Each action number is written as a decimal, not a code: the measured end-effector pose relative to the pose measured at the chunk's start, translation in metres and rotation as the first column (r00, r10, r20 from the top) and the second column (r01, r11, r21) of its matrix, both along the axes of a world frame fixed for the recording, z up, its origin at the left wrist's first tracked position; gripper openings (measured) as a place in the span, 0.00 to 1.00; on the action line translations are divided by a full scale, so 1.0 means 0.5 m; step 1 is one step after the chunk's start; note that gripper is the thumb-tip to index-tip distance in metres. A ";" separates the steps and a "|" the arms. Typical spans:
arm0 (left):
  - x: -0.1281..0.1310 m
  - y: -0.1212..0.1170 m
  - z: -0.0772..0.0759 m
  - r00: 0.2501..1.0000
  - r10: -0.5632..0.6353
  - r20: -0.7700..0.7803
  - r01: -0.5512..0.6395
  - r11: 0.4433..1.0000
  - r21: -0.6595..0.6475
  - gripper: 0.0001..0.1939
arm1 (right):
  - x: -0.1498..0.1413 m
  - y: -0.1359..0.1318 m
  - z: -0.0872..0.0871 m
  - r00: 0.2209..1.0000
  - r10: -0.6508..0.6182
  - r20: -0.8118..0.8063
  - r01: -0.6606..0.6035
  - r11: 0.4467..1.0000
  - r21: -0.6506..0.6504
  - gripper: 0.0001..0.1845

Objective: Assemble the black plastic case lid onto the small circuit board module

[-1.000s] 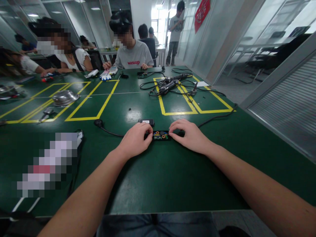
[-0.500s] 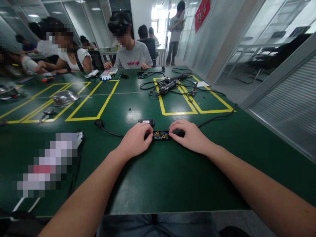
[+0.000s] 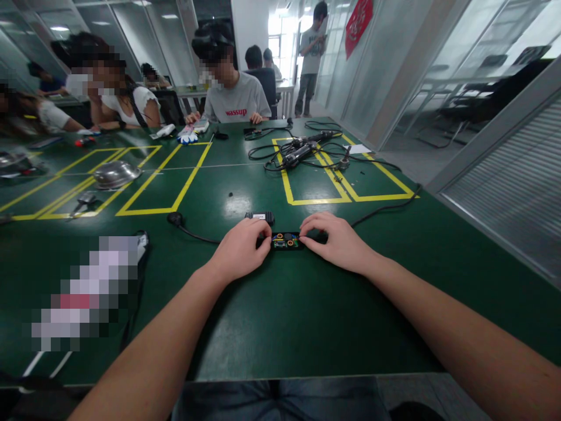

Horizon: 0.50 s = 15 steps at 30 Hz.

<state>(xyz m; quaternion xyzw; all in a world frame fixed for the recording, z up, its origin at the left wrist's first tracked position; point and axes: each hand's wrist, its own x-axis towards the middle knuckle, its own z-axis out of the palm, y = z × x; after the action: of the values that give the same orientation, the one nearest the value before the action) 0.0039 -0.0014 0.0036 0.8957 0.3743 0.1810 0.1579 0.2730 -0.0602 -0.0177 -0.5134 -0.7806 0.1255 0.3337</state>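
An opened power adapter (image 3: 287, 241) lies on the green table, its circuit board with orange ring coils facing up in a black casing. My left hand (image 3: 243, 248) pinches its left end, and my right hand (image 3: 335, 240) pinches the right end between thumb and fingers. Just behind my left fingers rests a black ribbed casing piece (image 3: 262, 217) with a white label, partly hidden by that hand. A cord runs out on the left to a black plug (image 3: 175, 218). Another black cord (image 3: 385, 206) leads off on the right past my right hand.
Black tools with tangled cables (image 3: 300, 153) lie at the back right among yellow tape outlines. A metal bowl (image 3: 116, 174) sits at the left, and a blurred-out item (image 3: 87, 292) lies near the left front. Co-workers sit across the table (image 3: 245, 327).
My hands and the adapter stay in place. Across the table at the left, a co-worker has raised a hand toward the head.
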 end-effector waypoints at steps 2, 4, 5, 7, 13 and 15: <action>0.000 0.001 -0.001 1.000 -0.002 0.005 0.002 1.000 0.003 0.04 | 0.000 0.000 0.000 1.000 0.001 0.000 -0.001 1.000 0.005 0.05; 0.000 0.001 -0.002 1.000 -0.005 0.012 0.005 1.000 0.008 0.04 | 0.000 0.000 0.000 1.000 0.001 0.001 -0.001 1.000 0.004 0.04; 0.000 0.002 -0.002 1.000 -0.006 0.015 0.006 1.000 0.011 0.04 | 0.001 0.001 -0.001 1.000 -0.001 0.002 0.001 1.000 0.002 0.04; 0.000 0.002 -0.003 1.000 -0.008 0.016 0.008 1.000 0.014 0.04 | 0.001 0.001 -0.001 1.000 -0.007 0.003 0.007 1.000 -0.002 0.04; 0.000 0.002 -0.004 1.000 -0.013 0.010 0.013 1.000 0.016 0.04 | 0.003 0.002 -0.003 1.000 -0.006 -0.002 0.006 1.000 -0.004 0.04; 0.001 0.001 -0.003 1.000 -0.011 0.008 0.011 1.000 0.015 0.04 | 0.003 0.002 -0.002 1.000 -0.004 -0.001 0.004 1.000 -0.003 0.04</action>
<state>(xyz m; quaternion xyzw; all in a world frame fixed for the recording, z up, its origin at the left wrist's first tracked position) 0.0042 -0.0007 0.0021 0.8982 0.3672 0.1865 0.1536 0.2745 -0.0592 -0.0190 -0.5155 -0.7791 0.1262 0.3338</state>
